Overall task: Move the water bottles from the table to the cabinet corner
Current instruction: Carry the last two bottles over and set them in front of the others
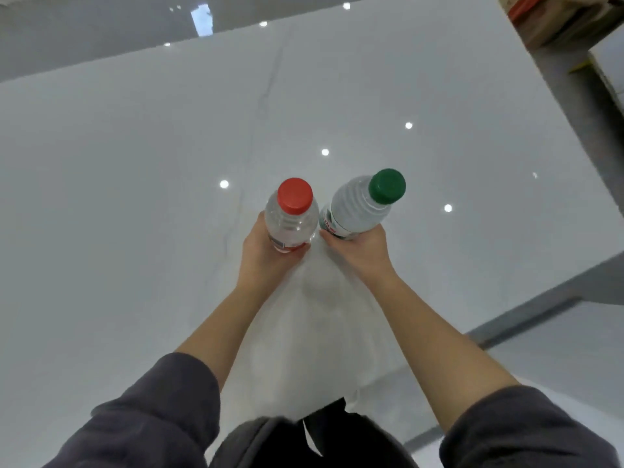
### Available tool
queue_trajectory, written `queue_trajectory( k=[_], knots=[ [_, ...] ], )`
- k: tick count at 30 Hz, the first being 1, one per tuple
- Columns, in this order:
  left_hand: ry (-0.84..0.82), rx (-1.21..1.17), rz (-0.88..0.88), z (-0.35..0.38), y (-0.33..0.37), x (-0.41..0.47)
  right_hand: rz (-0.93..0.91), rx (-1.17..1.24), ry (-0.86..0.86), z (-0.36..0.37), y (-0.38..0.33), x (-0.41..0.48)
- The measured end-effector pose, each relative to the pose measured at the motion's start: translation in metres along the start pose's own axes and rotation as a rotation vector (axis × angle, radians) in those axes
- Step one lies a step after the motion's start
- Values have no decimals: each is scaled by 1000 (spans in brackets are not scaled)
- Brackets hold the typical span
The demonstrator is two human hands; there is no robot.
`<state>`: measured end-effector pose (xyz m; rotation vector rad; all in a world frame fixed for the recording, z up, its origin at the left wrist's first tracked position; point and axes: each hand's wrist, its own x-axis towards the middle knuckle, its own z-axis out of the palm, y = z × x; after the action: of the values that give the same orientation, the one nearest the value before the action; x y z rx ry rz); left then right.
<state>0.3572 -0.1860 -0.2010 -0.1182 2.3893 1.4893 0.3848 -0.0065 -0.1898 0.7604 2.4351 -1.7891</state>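
My left hand [266, 255] is wrapped around the lower body of the red-capped bottle [292, 214], fingers curled over its label. Just to the right of that bottle, my right hand [363, 251] grips the green-capped bottle [358, 207] the same way, low on its labelled part. My hands are close together but apart, each clamped on its own bottle.

The two bottles sit nearly side by side, their bodies almost touching near my fingers. The red-capped bottle points its cap nearly straight up at me, while the green-capped one leans away to its right. Both caps are on. The red-capped bottle is clear, and its neighbour looks cloudy white with ribbed shoulders.

Beneath and all around the red-capped bottle spreads a glossy white tabletop [135, 163] dotted with reflected ceiling lights. I think both bottles are lifted off it, though from this steep angle I cannot be sure.

Far up and to the right of the red-capped bottle, past the tabletop's edge, are some brownish boxes [557, 18], too blurred to read. My dark grey sleeves [152, 417] are pushed up my forearms, nearer to me than the bottle.
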Motion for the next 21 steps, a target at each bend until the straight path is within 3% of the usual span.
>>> queue_trajectory(
  k=[6,12,21],
  knots=[
    [-275,93,121,102,12,-93,177,44,227,-103,72,-128],
    [-530,74,224,195,33,-198,205,81,435,-201,129,-257],
    [-740,93,443,277,131,-301,211,174,779,-315,132,-356]
  ],
)
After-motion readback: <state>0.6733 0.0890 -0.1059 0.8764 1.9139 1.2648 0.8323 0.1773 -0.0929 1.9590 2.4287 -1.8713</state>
